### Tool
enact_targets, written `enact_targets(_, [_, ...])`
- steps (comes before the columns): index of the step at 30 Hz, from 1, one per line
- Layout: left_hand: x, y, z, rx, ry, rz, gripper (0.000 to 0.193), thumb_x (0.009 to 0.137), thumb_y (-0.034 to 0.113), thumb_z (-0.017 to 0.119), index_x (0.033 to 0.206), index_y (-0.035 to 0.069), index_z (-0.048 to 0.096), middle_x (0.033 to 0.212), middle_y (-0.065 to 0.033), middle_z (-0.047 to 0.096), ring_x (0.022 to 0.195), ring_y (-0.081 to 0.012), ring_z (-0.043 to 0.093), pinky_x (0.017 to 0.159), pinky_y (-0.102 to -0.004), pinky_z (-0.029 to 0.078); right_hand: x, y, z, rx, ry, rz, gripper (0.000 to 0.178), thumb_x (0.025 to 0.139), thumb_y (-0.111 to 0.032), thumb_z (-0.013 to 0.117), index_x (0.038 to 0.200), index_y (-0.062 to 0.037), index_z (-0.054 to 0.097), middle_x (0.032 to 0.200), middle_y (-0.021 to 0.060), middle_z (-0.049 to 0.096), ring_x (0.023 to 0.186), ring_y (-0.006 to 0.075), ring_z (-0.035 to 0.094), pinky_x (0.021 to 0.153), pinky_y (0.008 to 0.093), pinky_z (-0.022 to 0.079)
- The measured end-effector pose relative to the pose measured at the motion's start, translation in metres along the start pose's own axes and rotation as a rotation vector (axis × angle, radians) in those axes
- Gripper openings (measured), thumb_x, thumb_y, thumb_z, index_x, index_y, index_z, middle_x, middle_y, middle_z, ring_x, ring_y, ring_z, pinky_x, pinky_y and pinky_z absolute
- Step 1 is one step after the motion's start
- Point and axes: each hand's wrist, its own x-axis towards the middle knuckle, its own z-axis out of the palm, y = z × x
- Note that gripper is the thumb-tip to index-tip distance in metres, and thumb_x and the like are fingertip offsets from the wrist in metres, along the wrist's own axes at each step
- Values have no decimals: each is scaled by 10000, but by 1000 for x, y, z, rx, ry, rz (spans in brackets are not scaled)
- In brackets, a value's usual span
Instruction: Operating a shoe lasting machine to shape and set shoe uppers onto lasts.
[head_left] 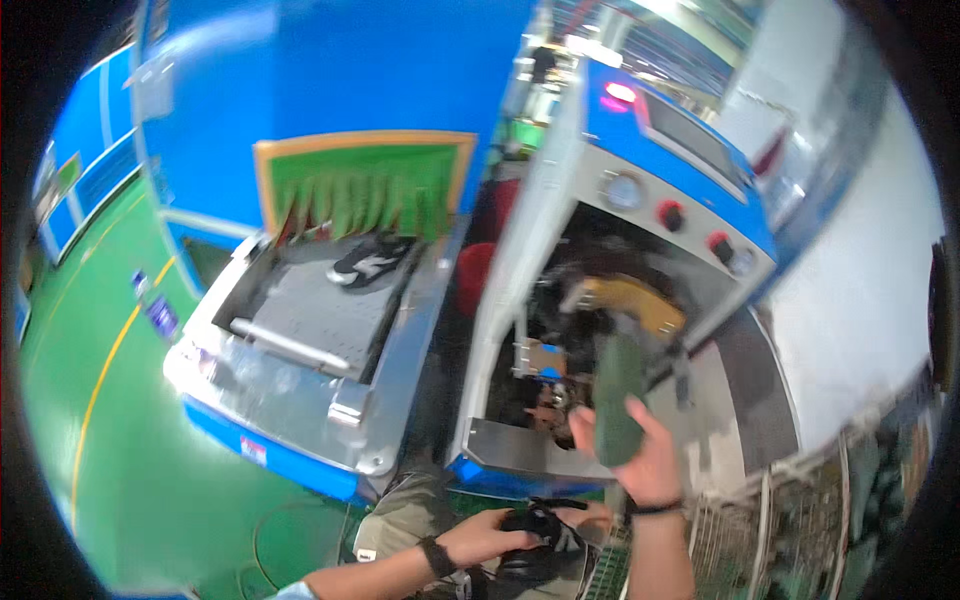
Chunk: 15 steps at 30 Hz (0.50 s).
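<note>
Low in front of me, my left hand point(488, 538) is closed on a black shoe point(540, 530) with a pale mark on its side. Raised at the machine's mouth, my right hand point(650, 462) grips a long dark green piece shaped like a shoe last point(619, 400), held roughly upright and smeared by motion. Behind it, the open bay of a grey and blue machine point(512, 300) shows a curved yellow part point(635, 303) and dark metal fittings. A patch of skin beside the shoe's right end cannot be told as a finger or another hand.
At left a blue machine has a conveyor bed point(330, 310) with a black and white shoe point(368, 262) before a green strip curtain point(365, 190). Dials and red knobs point(670, 214) sit on the right machine. A wire rack point(790, 510) stands at lower right; a bottle point(158, 310) is at left.
</note>
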Motion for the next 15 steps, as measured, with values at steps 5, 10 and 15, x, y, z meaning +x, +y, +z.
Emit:
enact_targets(5, [-13,-11,-1,-94,95,29,419,858,129,725,1219,-43,602,1095,-78,685,984,-147,631,884,-297,506,3,12,-10,-205,-151,-304,510,904,-87,662,1354,39,459,1198,246,605,1091,352,638,930,435,549])
enact_targets(10, [15,-75,-66,245,94,19,394,838,103,725,1189,-52,636,1121,-89,680,1055,-174,620,952,-341,484,-157,5,-94,-1160,129,-925,765,799,-127,817,1464,-12,457,1456,142,522,1228,214,577,1023,319,451])
enact_targets(15, [7,-58,-12,392,4,-109,430,782,139,769,1144,-28,608,1006,-117,676,878,-223,659,772,-345,553,-396,52,-164,-1587,1151,-822,708,739,-83,803,1398,-55,544,1258,203,642,1129,318,643,943,357,511])
